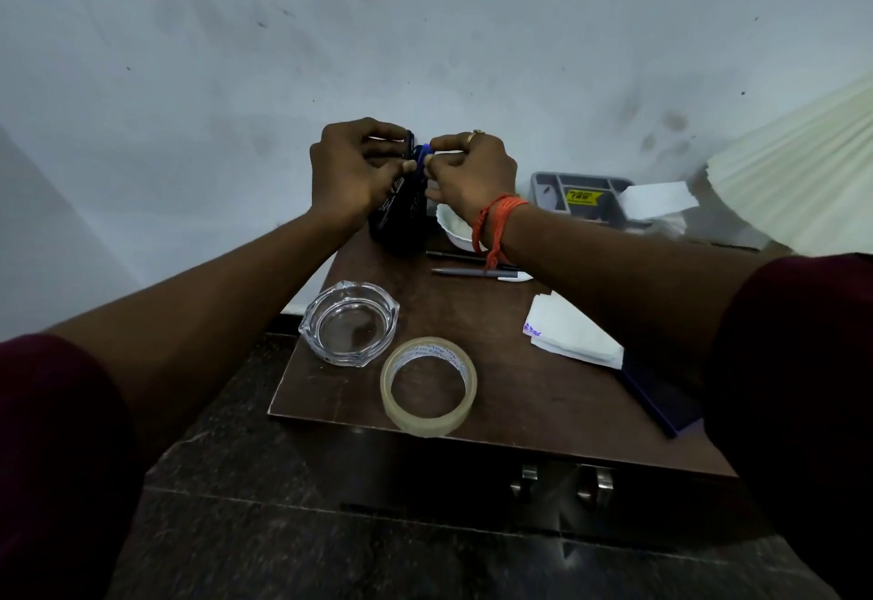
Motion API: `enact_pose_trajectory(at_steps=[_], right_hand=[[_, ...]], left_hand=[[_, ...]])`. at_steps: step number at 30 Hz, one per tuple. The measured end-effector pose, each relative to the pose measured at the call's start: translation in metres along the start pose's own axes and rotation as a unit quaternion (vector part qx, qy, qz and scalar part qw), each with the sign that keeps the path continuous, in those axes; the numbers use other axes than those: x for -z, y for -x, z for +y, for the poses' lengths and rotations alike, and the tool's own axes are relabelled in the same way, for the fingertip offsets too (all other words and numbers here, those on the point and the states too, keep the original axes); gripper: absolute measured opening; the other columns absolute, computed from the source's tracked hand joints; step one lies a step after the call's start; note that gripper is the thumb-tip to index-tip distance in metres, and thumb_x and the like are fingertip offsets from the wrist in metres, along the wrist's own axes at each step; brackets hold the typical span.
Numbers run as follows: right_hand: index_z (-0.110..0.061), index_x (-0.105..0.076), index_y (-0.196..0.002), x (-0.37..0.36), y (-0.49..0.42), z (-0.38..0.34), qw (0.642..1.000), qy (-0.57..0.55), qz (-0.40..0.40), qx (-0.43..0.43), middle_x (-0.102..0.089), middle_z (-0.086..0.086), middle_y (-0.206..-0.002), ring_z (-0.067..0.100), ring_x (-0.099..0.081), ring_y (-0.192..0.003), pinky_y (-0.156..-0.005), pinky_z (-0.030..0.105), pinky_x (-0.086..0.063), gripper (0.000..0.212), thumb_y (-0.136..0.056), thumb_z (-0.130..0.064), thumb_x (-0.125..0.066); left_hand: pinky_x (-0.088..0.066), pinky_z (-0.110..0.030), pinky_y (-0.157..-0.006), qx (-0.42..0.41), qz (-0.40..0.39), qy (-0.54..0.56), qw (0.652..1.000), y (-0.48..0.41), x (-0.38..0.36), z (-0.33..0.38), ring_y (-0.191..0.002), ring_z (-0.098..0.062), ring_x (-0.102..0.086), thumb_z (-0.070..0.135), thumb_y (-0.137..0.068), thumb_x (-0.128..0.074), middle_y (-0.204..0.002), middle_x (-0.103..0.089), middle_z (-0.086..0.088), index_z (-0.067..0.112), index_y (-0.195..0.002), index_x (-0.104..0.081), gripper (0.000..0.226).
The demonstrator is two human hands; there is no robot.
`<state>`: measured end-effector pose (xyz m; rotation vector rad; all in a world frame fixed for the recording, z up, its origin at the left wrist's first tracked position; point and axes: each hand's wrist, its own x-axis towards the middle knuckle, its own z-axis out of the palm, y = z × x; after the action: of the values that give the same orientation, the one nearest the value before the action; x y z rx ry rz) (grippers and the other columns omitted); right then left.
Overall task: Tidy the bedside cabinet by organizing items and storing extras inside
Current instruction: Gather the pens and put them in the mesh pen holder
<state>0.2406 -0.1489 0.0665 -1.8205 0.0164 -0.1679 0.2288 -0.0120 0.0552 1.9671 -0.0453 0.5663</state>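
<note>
A: Where is the black mesh pen holder [399, 216]?

B: It stands upright at 11 o'clock on the top of the brown wooden bedside cabinet [510, 391], close to the wall. Both hands are just over its rim.

A: How are the fingers?

B: The left hand [347, 169] has its fingers curled, and they pinch a slim black thing [409, 143]. The right hand [467, 174] pinches a small blue thing [423, 153] between thumb and forefinger. What these two things are, I cannot tell.

A: And around it?

B: At 12 o'clock lie a black pen [453, 255] and a grey pen with a white end [472, 272], side by side. A white plate [453, 226] is just right of the holder, partly hidden. At 9 o'clock is a clear glass ashtray [349, 323]. At 7 o'clock a roll of clear tape [427, 424] lies flat, near the front edge. At 3 o'clock is a folded white paper [571, 335], which rests on a dark blue book [661, 401]. At 1 o'clock, further back, is a grey plastic tray with a yellow label [548, 188].
</note>
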Motion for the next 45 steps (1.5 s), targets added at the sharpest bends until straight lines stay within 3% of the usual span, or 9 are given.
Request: enact_pose_trajectory(at_steps=[6,15,19,26,28,32,37,40,45], right_hand=[[-0.02,-0.072,-0.094,0.016,0.005,0.003,1.0,0.018,0.007,-0.014,-0.075,0.003,-0.079,0.02,-0.073,-0.076,-0.078,0.037,-0.061,0.025,-0.071,-0.02,-0.061],[-0.002,-0.066,-0.105,0.063,0.021,0.027,0.995,-0.058,0.014,-0.08,-0.07,0.018,-0.098,0.023,-0.072,-0.085,-0.064,0.029,-0.061,0.021,-0.084,-0.006,-0.066],[-0.009,-0.064,-0.095,0.077,0.027,0.043,0.991,-0.063,0.022,-0.113,-0.07,0.014,-0.093,0.019,-0.071,-0.079,-0.071,0.034,-0.061,0.009,-0.086,-0.009,-0.066],[-0.01,-0.06,-0.073,0.09,0.039,0.06,0.978,-0.116,0.018,-0.171,-0.064,0.017,-0.081,0.025,-0.065,-0.079,-0.075,0.038,-0.057,0.018,-0.089,-0.001,-0.057],[-0.003,-0.06,-0.078,0.091,0.043,0.063,0.97,-0.135,0.028,-0.202,-0.062,0.016,-0.079,0.025,-0.065,-0.079,-0.071,0.035,-0.058,0.014,-0.09,0.0,-0.055],[-0.01,-0.052,-0.083,0.095,0.052,0.071,0.932,-0.205,0.011,-0.298,-0.055,0.012,-0.069,0.015,-0.06,-0.048,-0.047,0.024,-0.054,0.016,-0.094,0.001,-0.046],[0.007,-0.049,-0.13,0.091,0.054,0.083,0.924,-0.215,-0.011,-0.315,-0.063,0.019,-0.109,0.027,-0.061,-0.081,-0.087,0.04,-0.055,0.036,-0.096,-0.003,-0.046],[0.002,-0.053,-0.126,0.086,0.054,0.081,0.915,-0.234,-0.007,-0.329,-0.06,0.008,-0.085,0.02,-0.059,-0.068,-0.078,0.038,-0.052,0.031,-0.099,-0.01,-0.042],[-0.004,-0.05,-0.132,0.082,0.052,0.085,0.899,-0.256,0.007,-0.354,-0.06,0.01,-0.083,0.019,-0.061,-0.068,-0.052,0.033,-0.053,0.038,-0.101,-0.017,-0.034]], left_hand=[[-0.059,-0.026,-0.082,-0.005,-0.012,-0.002,1.0,0.006,-0.006,0.015,-0.081,-0.005,-0.073,0.014,-0.072,-0.081,-0.087,-0.076,-0.001,0.014,-0.1,-0.074,0.029],[-0.047,-0.002,-0.066,-0.016,-0.095,-0.052,0.994,0.028,-0.038,0.028,-0.071,0.008,-0.064,0.019,-0.077,-0.08,-0.078,-0.07,0.008,0.012,-0.095,-0.076,0.02],[-0.057,-0.019,-0.073,-0.025,-0.147,-0.064,0.987,0.037,-0.051,0.027,-0.078,-0.008,-0.071,0.019,-0.078,-0.079,-0.085,-0.074,-0.003,0.008,-0.099,-0.075,0.024],[-0.05,-0.004,-0.07,-0.03,-0.214,-0.12,0.969,0.052,-0.071,0.024,-0.073,0.005,-0.064,0.019,-0.078,-0.079,-0.083,-0.072,0.003,0.014,-0.099,-0.076,0.021],[-0.051,-0.006,-0.073,-0.029,-0.231,-0.134,0.963,0.053,-0.076,0.023,-0.076,0.0,-0.066,0.017,-0.079,-0.079,-0.09,-0.074,0.001,0.012,-0.101,-0.076,0.023],[-0.047,-0.014,-0.086,-0.032,-0.285,-0.167,0.943,0.054,-0.091,0.021,-0.1,-0.012,-0.068,0.014,-0.082,-0.074,-0.11,-0.073,-0.005,0.009,-0.111,-0.072,0.03],[-0.042,-0.017,-0.092,-0.048,-0.32,-0.21,0.923,0.056,-0.111,0.018,-0.111,-0.017,-0.065,0.013,-0.086,-0.068,-0.118,-0.071,-0.005,0.011,-0.118,-0.069,0.032],[-0.047,-0.026,-0.097,-0.066,-0.33,-0.237,0.911,0.057,-0.12,0.015,-0.113,-0.022,-0.063,0.009,-0.087,-0.062,-0.118,-0.071,-0.006,0.012,-0.118,-0.07,0.032],[-0.051,-0.038,-0.094,-0.069,-0.343,-0.265,0.898,0.058,-0.126,0.009,-0.111,-0.028,-0.065,0.005,-0.081,-0.061,-0.115,-0.072,-0.01,0.012,-0.118,-0.069,0.038]])
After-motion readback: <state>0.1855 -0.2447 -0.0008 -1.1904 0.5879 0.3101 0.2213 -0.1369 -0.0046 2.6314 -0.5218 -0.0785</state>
